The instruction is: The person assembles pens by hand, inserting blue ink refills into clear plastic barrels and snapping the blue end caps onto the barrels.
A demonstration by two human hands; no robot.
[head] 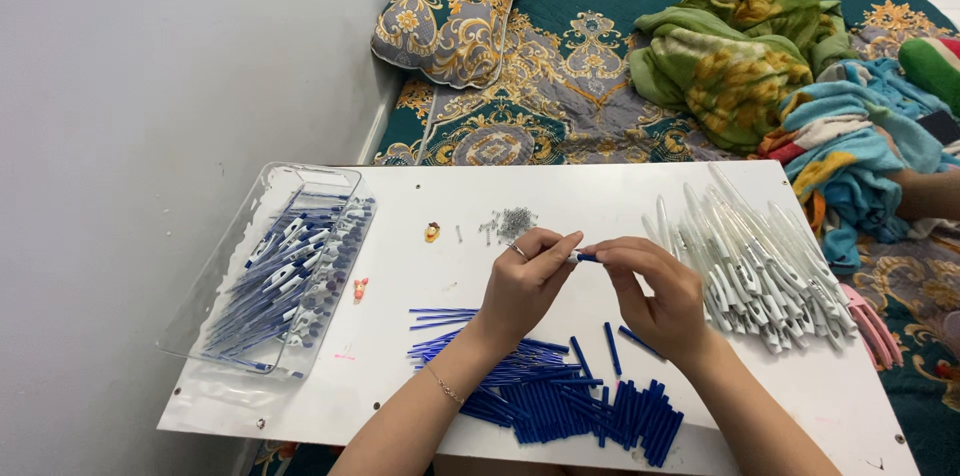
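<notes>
blue refill (588, 258) sits between the two hands, held above the middle of the white counter (600, 196). its long axis lies almost level, running left to right, and only a short piece of it shows between the fingertips. the left hand (525, 281) pinches its left end with thumb and first finger, and the right hand (655, 291) closes on its right end from the other side. both hands are at about the same distance from it, so neither one is nearer. if a small spring is also in the fingers, i cannot tell, it is too small to see.

just beyond the hands, on the far side, lies a small heap of metal springs (512, 223). near the person lies a pile of blue refills (560, 396). to the right is a heap of white pen barrels (760, 256), and to the left a clear tray (280, 266) with finished blue and white pens.

the counter stands beside a plain wall on the left. far behind it is a bed with a patterned green cover (560, 76), a pillow (445, 11) and crumpled blankets (730, 46).
</notes>
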